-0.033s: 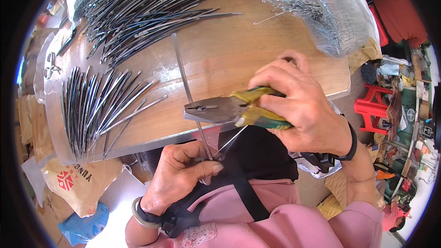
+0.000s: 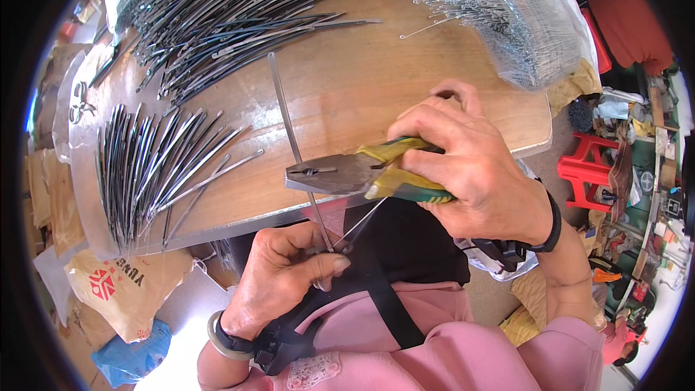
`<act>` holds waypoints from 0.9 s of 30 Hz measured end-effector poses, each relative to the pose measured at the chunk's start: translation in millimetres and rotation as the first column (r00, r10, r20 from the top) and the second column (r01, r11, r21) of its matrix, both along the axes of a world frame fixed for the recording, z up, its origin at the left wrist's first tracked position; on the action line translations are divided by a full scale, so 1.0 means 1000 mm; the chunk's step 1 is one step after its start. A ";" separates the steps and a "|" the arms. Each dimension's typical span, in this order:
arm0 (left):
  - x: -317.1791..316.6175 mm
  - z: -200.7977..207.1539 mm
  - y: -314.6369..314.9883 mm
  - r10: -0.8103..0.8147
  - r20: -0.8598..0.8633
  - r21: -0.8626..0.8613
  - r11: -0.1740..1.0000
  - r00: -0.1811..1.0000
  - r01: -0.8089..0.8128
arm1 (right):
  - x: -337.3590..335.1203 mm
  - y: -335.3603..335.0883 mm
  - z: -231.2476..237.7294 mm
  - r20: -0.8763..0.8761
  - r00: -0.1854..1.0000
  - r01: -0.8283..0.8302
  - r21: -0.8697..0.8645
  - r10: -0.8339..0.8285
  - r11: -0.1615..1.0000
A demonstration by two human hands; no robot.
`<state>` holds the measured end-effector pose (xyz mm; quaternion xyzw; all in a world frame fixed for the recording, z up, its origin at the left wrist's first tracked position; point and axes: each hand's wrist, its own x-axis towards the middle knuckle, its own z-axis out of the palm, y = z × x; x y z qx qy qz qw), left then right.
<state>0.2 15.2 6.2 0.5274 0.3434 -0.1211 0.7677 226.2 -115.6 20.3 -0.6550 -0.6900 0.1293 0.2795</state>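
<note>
My left hand (image 2: 282,268), below the table's front edge, pinches the lower end of a thin, narrow metal strip (image 2: 283,108) between thumb and fingers. The strip slants up and away over the wooden table. A thin wire (image 2: 363,221) runs from the same pinch up toward the pliers' handles; how the two meet is hidden by the fingertips. In my right hand (image 2: 478,174) are combination pliers (image 2: 337,174) with yellow and green handles, closed in my fingers. Their jaws point left and cross over the strip; whether they touch it I cannot tell.
Dark metal strips lie in a large pile (image 2: 239,22) at the table's back left and a smaller fan (image 2: 145,174) at the front left. Clear plastic holds looped wires (image 2: 521,22) at the back right. Small scissors (image 2: 79,103) lie far left; a red stool (image 2: 585,168) stands right.
The pliers and my right hand have shifted slightly to the left. The strip's far end has also tipped a little left. My left hand stays in place.
</note>
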 end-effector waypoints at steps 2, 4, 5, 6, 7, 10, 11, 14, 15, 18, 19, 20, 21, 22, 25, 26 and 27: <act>-0.002 -0.002 -0.001 0.001 0.007 0.018 1.000 1.000 -0.001 | -0.003 0.002 -0.003 -0.017 1.000 -0.026 -0.037 0.026 0.999; -0.002 -0.003 -0.002 -0.005 0.019 0.032 0.999 1.000 0.005 | -0.006 0.002 -0.005 -0.025 0.999 -0.031 -0.043 0.030 0.999; -0.002 -0.002 0.000 -0.027 -0.007 0.011 1.000 1.000 0.027 | -0.008 0.002 -0.009 -0.026 0.999 -0.025 -0.017 0.025 1.000; -0.002 0.001 0.003 -0.050 -0.032 -0.011 0.999 0.998 0.050 | -0.010 0.002 -0.011 -0.028 0.999 -0.018 0.008 0.019 1.000; -0.002 0.001 0.006 -0.078 -0.053 -0.040 0.996 0.996 0.076 | -0.010 0.001 -0.011 -0.033 0.999 -0.011 0.003 0.011 1.000; 0.001 0.003 0.024 -0.008 0.126 -0.119 0.993 0.992 0.023 | -0.011 -0.002 -0.008 -0.049 0.999 0.007 0.005 -0.007 1.000; -0.001 -0.001 0.030 -0.057 0.176 0.004 0.998 0.983 0.058 | -0.012 -0.001 -0.003 -0.055 0.998 0.008 0.016 -0.007 1.000; 0.008 -0.002 0.033 -0.068 0.208 -0.045 0.996 0.976 0.079 | -0.018 -0.001 0.001 -0.050 0.999 -0.008 0.044 0.010 0.999; 0.017 0.005 0.032 -0.106 0.113 -0.075 0.991 0.988 0.115 | -0.020 -0.002 0.001 -0.045 0.999 -0.016 0.052 0.019 0.999; 0.023 0.000 0.022 -0.310 0.151 0.255 0.929 0.938 0.266 | -0.028 -0.001 0.007 -0.081 0.996 -0.037 0.008 0.037 0.999; 0.023 -0.014 0.017 -0.407 0.200 0.429 0.854 0.891 0.294 | -0.028 -0.001 0.004 -0.051 0.998 -0.028 0.013 0.028 1.000; 0.019 -0.022 0.010 -0.243 0.228 0.201 0.959 0.943 0.198 | -0.028 0.000 0.000 -0.027 0.999 -0.023 0.023 0.024 0.999; 0.015 -0.029 0.002 -0.055 0.217 -0.032 0.997 0.975 0.063 | -0.028 0.001 -0.002 -0.002 1.000 -0.018 0.034 0.018 0.999; 0.014 -0.023 0.002 0.032 0.169 -0.143 0.990 0.985 -0.007 | -0.026 0.002 -0.002 0.030 1.000 0.008 0.068 -0.010 0.998; 0.018 -0.017 -0.006 0.401 0.044 -0.553 0.773 0.915 -0.312 | -0.018 -0.003 0.004 0.071 0.988 0.128 0.100 -0.136 0.987; 0.019 -0.015 -0.006 0.436 0.021 -0.543 0.760 0.900 -0.356 | -0.016 -0.008 0.005 0.056 0.980 0.188 0.063 -0.192 0.980; 0.019 -0.014 -0.006 0.471 -0.002 -0.532 0.746 0.882 -0.400 | -0.017 -0.014 0.001 -0.033 0.978 0.206 0.011 -0.206 0.978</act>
